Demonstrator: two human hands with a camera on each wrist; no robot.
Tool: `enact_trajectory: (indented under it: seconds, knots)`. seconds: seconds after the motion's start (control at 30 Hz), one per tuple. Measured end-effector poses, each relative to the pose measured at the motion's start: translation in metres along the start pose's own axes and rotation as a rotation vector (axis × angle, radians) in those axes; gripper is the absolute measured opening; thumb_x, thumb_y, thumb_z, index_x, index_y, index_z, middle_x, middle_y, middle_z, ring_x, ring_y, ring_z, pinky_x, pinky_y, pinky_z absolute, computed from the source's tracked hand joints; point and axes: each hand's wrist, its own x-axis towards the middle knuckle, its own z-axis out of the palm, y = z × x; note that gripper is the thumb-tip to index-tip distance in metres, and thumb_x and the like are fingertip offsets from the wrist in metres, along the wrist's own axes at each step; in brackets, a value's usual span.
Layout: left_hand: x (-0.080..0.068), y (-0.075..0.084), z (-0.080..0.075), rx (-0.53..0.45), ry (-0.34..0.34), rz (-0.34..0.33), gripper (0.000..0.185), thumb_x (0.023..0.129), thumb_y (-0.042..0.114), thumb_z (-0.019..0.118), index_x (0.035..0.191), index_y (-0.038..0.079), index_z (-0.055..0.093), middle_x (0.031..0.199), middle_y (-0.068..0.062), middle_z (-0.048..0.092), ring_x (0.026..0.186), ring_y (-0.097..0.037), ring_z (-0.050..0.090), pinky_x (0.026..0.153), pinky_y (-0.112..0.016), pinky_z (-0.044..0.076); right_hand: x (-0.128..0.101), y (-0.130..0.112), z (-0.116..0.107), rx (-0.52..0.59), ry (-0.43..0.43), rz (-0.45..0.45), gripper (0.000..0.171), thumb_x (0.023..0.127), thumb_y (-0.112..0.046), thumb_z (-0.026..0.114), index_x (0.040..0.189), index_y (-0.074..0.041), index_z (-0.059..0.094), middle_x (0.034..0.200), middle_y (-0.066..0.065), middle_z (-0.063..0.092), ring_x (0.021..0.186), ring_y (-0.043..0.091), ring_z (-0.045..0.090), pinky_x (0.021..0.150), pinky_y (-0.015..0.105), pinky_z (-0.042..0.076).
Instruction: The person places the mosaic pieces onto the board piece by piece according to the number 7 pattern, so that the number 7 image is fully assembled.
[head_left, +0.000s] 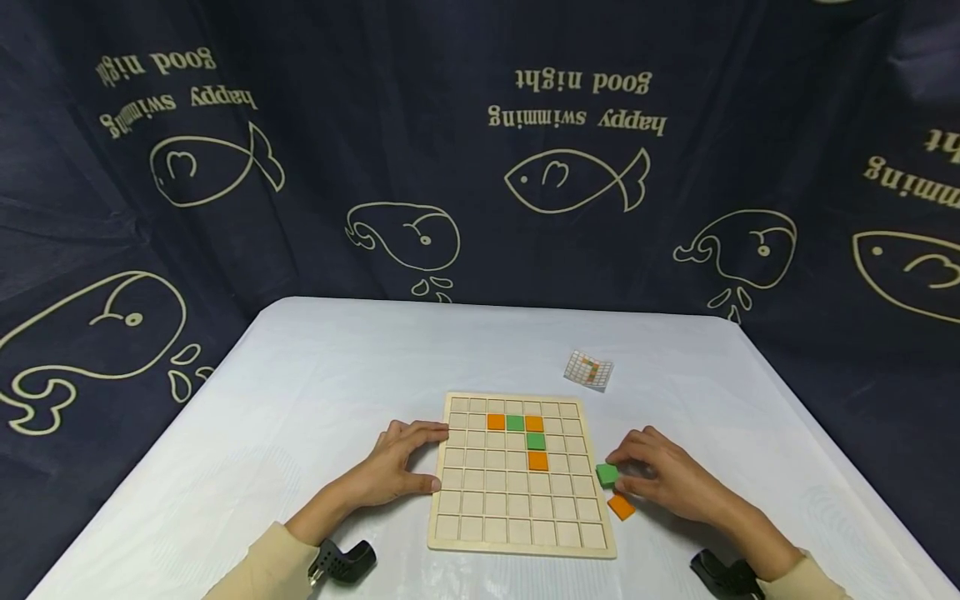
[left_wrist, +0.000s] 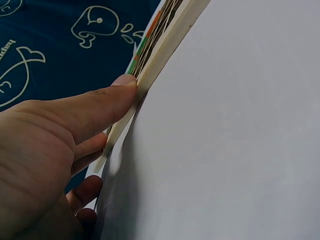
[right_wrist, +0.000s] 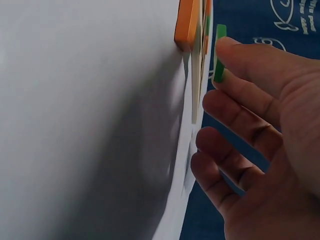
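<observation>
Resting against the near-left edge of the wooden grid board (head_left: 517, 508), the left hand (head_left: 393, 471) has its thumb (left_wrist: 100, 107) pressed flat to the board's rim and its fingers laid along the same side, loosely extended and holding nothing. Right hand (head_left: 667, 479): fingers curled, pinching a green tile (head_left: 607, 474) at its fingertips, just off the board's right edge; the right wrist view shows the tile held edge-on between thumb and forefinger. Orange tile (head_left: 621, 506): loose on the white surface (head_left: 315, 392), just below the right hand's fingers and beside the board's lower right corner. Between the two hands, on the board: five tiles seated in cells, reading orange (head_left: 496, 422), green (head_left: 514, 422), orange (head_left: 534, 423) across one row, then green (head_left: 536, 441) and orange (head_left: 537, 460) going down under the last, toward the person. Pattern card (head_left: 588, 370): small, printed with a grid, lying beyond the right hand, well apart from it. Dark cloth backdrop (head_left: 420, 167) with fish and whale outlines, behind the surface.
</observation>
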Motion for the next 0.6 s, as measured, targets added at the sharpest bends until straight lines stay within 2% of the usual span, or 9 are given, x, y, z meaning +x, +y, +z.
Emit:
enact_trajectory:
  seconds: [0.43,0.6]
  knots:
    - [-0.001,-0.001,0.0,0.019,0.01,0.037,0.067,0.074,0.04,0.075,0.133,0.018,0.052,0.144,0.003,0.045,0.103,-0.012,0.033,0.083,-0.032,0.024,0.01,-0.018,0.002,0.03,0.055,-0.012,0.022,0.079,-0.027,0.074,0.1,-0.028,0.068,0.095,-0.018,0.059,0.088,0.005,0.046,0.078,0.027,0.044]
    - [-0.001,-0.001,0.001,0.017,0.008,0.025,0.067,0.073,0.039,0.076,0.133,0.019,0.052,0.144,0.003,0.045,0.104,-0.011,0.033,0.085,-0.032,0.024,0.014,-0.023,0.005,0.021,0.079,-0.017,0.023,0.078,-0.026,0.075,0.1,-0.027,0.068,0.095,-0.017,0.059,0.087,0.007,0.047,0.076,0.026,0.044]
